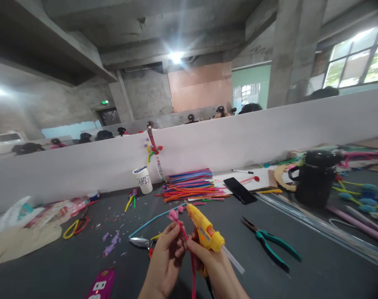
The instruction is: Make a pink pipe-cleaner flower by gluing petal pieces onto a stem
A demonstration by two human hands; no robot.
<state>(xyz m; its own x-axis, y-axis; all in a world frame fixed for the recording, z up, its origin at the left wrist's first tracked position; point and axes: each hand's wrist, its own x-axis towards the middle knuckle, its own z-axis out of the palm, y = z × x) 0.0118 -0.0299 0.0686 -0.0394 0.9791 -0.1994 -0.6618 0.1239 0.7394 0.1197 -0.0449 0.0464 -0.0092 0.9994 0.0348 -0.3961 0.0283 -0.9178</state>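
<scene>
In the head view, my left hand [170, 245] pinches a pink pipe cleaner [183, 231] just below a fuzzy pink tuft [174, 214] at its top. Close beside it, my right hand [209, 259] is closed around a yellow hot glue gun [206, 228]. The gun's nozzle points up and away, near the tuft, and a clear glue stick [234, 259] sticks out of its back. My right fingertips also meet the pink stem, which hangs down between my hands. Metal blades [139, 242] lie left of my left hand, their other end partly hidden.
A heap of coloured pipe cleaners [192, 189] lies ahead, beside a black phone [239, 190] and a white cup [143, 180]. Teal-handled pliers [271, 243] rest at right, before clear rods [320, 226] and a black jug [316, 178]. A white partition [223, 141] stands behind; people sit beyond.
</scene>
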